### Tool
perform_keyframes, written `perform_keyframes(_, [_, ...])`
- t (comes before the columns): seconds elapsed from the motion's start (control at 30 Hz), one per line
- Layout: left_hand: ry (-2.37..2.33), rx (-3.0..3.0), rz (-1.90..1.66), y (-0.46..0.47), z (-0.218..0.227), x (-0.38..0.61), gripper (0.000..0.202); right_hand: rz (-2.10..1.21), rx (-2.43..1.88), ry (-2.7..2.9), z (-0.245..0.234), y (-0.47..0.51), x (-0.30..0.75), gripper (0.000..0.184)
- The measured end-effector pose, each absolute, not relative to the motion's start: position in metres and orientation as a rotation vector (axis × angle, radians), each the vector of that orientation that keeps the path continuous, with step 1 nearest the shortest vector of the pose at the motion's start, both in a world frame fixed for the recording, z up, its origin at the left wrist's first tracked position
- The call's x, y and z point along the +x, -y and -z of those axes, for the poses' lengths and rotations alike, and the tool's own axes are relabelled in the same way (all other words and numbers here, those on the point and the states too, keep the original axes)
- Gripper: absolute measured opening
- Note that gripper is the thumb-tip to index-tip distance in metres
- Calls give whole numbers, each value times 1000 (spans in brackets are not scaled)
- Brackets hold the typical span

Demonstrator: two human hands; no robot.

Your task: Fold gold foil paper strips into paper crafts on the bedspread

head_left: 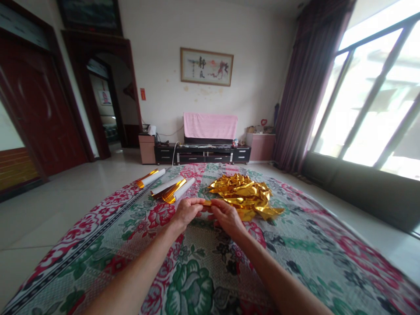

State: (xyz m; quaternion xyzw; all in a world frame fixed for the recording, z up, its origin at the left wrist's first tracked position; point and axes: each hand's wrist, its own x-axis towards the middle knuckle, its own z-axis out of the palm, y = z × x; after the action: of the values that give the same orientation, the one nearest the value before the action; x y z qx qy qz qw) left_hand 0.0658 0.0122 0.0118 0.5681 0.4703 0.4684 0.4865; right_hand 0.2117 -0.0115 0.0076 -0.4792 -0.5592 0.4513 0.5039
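Between my two hands is a small piece of gold foil paper, pinched at both ends a little above the flowered cloth. My left hand closes thumb and fingers on its left end. On the right end, my right hand grips in the same way. Just behind and right of my right hand lies a heap of folded, shiny gold foil pieces. Curled sheets of gold foil paper with white backs rest to the left, beyond my left hand. The underside of the held piece is hidden by my fingers.
A flowered cloth covers the surface under my hands. Another rolled foil sheet lies near its far left edge. Further back stand a black low cabinet and a pink cloth draped over something. Windows and a purple curtain are at right.
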Motion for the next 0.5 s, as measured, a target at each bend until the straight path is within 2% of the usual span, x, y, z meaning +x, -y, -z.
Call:
perform_keyframes(0.23, [-1167, 1389, -1089, -7, -14, 68, 33, -1017, -1147, 1345, -5, 9, 215, 35])
perform_keyframes(0.5, [-1067, 1138, -1025, -4, -24, 66, 39, -1029, -1098, 1304, -8, 10, 211, 34])
